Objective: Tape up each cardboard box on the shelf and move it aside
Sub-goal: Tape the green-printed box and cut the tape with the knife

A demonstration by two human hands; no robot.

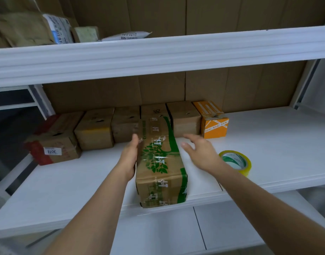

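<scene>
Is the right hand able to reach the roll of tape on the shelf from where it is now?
Probably yes. The right hand hovers open just left of the tape roll, which lies flat on the bare shelf. Nothing stands between them; the green-printed box is on the hand's other side.

A long cardboard box [160,166], wrapped in green-printed tape, was seen lying on the white shelf [66,181], its near end reaching the shelf's front edge. The left hand [129,159] was laid flat against the box's left side, while the right hand [200,151] was held open just right of it. A tape roll [236,161] was seen near the right forearm, and a row of boxes [95,131] was lined up at the back.
</scene>
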